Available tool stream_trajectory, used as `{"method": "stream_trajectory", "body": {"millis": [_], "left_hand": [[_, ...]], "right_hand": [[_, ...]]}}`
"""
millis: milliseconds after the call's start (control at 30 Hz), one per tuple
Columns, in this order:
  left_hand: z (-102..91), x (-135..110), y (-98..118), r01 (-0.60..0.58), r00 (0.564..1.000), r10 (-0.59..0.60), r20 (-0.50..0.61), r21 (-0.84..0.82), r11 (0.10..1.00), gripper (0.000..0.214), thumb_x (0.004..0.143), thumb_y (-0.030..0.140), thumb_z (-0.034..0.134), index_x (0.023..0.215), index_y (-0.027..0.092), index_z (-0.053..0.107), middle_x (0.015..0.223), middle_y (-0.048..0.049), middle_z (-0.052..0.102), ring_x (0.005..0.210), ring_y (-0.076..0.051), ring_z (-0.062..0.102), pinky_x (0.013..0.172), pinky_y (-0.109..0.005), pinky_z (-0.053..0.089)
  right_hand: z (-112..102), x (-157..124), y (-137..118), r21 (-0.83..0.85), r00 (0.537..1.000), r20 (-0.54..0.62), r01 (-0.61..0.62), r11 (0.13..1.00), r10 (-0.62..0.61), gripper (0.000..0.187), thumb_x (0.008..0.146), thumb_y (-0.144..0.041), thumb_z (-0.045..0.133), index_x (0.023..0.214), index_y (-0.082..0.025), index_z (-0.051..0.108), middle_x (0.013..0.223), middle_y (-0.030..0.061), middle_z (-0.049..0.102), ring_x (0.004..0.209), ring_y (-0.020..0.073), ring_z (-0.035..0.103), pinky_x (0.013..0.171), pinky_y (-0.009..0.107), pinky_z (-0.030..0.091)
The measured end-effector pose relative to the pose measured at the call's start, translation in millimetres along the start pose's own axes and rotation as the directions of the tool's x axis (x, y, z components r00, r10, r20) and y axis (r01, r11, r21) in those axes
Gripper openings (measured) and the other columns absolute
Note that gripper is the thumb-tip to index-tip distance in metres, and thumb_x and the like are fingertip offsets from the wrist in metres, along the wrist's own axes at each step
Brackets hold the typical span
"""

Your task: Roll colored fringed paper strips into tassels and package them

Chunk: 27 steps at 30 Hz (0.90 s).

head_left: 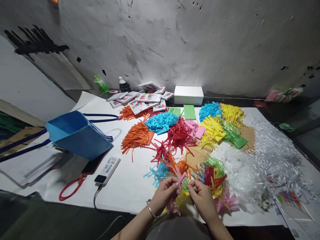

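**Pinching a pink paper strip at the lower centre of the frame**

The left hand [165, 194] has thumb and forefinger closed on a pink paper strip [180, 181], which stands thin and flat, tilted up to the right. The other fingers are curled in loosely. A plain metal bangle [151, 210] circles that wrist.

Just right of it, the right hand [202, 197] is bent in tight, fingertips [193, 186] pinched together on the near edge of a mixed bundle [212, 176] of red, green, yellow and pink strips, limp and tangled.

Higher up the white tabletop [130, 183] lie fringed paper tufts: orange [136, 136], blue [160, 121], red [180, 133] and yellow [212, 128]. Glossy white shredded ribbon [275, 150] heaps at the right, and a blue fabric bag [77, 133] slumps at the left.
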State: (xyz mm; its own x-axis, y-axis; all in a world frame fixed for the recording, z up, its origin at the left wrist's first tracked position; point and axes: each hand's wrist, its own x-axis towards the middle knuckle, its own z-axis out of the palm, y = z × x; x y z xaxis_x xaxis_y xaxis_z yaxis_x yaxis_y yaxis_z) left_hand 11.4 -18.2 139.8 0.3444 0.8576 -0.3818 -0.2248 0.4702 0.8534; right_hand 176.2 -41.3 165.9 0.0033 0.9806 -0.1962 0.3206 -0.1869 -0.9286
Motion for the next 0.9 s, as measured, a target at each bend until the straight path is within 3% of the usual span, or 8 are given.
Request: {"method": "stream_trajectory", "body": {"millis": [167,267,367,433,500,567,800,900], "left_hand": [[-0.5,1,-1,-0.02,1.0,0.019,0.003,0.084,0.996,0.033,0.074,0.047,0.069,0.077,0.016,0.057,0.057,0.0041,0.055,0.046,-0.007,0.042,0.048,-0.019,0.033],[-1.3,1,-1,-0.067,0.997,0.059,0.046,0.199,0.978,0.031,0.077,0.047,0.065,0.076,0.016,0.06,0.06,0.0029,0.055,0.049,-0.008,0.043,0.05,-0.02,0.034],[-2.6,0,0,-0.186,0.982,0.161,0.094,0.421,0.888,0.029,0.083,0.044,0.059,0.078,0.016,0.065,0.067,-0.001,0.059,0.06,-0.013,0.05,0.057,-0.022,0.038],[-3.5,-1,3,-0.264,0.964,0.237,0.12,0.543,0.797,0.026,0.086,0.04,0.055,0.081,0.017,0.067,0.072,-0.0032,0.062,0.066,-0.015,0.053,0.063,-0.024,0.039],[-4.3,-1,6,-0.324,0.944,0.291,0.158,0.618,0.717,0.024,0.088,0.037,0.053,0.082,0.018,0.068,0.075,-0.0049,0.064,0.07,-0.016,0.055,0.066,-0.025,0.04],[-4.7,-1,9,-0.355,0.932,0.312,0.187,0.656,0.666,0.023,0.088,0.035,0.052,0.083,0.019,0.068,0.077,-0.006,0.066,0.071,-0.017,0.056,0.067,-0.026,0.04],[-4.4,-1,17,-0.408,0.912,0.305,0.274,0.674,0.616,0.022,0.09,0.032,0.05,0.085,0.021,0.069,0.078,-0.006,0.067,0.072,-0.018,0.057,0.069,-0.027,0.041],[-4.5,0,19,-0.438,0.898,0.312,0.31,0.69,0.576,0.022,0.09,0.029,0.049,0.087,0.021,0.068,0.079,-0.0065,0.067,0.071,-0.017,0.056,0.068,-0.027,0.04]], "right_hand": [[-1,2,0,-0.05,1.0,-0.004,-0.005,0.999,0.005,0.025,0.08,-0.034,0.054,0.06,-0.018,0.053,0.048,-0.0058,0.039,0.046,0.0093,0.036,0.044,0.02,0.025],[-1,3,3,0.023,0.999,0.027,-0.041,0.999,0.041,0.029,0.081,-0.039,0.054,0.061,-0.018,0.053,0.046,-0.0058,0.041,0.043,0.0092,0.038,0.043,0.02,0.027],[1,5,5,0.188,0.994,0.064,-0.096,0.977,0.085,0.034,0.084,-0.05,0.052,0.087,-0.017,0.06,0.049,-0.0052,0.05,0.04,0.0096,0.042,0.041,0.02,0.03],[2,5,4,0.299,0.99,0.107,-0.118,0.947,0.089,0.048,0.084,-0.055,0.052,0.113,-0.017,0.054,0.056,-0.0046,0.056,0.04,0.0105,0.046,0.041,0.02,0.033],[3,6,3,0.371,0.984,0.167,-0.126,0.92,0.067,0.055,0.084,-0.056,0.053,0.122,-0.017,0.047,0.06,-0.0041,0.058,0.042,0.0108,0.049,0.042,0.02,0.036],[5,6,1,0.402,0.979,0.198,-0.127,0.907,0.05,0.052,0.084,-0.055,0.054,0.119,-0.016,0.05,0.061,-0.0042,0.058,0.043,0.01,0.05,0.043,0.02,0.036],[4,11,7,0.458,0.951,0.295,-0.226,0.86,0.092,0.054,0.079,-0.061,0.057,0.106,-0.015,0.057,0.054,-0.0049,0.056,0.035,0.0081,0.045,0.039,0.018,0.03],[3,12,8,0.311,0.985,0.172,-0.077,0.947,0.024,0.043,0.084,-0.057,0.053,0.091,-0.016,0.063,0.059,-0.0016,0.058,0.046,0.0111,0.052,0.045,0.02,0.037]]}}
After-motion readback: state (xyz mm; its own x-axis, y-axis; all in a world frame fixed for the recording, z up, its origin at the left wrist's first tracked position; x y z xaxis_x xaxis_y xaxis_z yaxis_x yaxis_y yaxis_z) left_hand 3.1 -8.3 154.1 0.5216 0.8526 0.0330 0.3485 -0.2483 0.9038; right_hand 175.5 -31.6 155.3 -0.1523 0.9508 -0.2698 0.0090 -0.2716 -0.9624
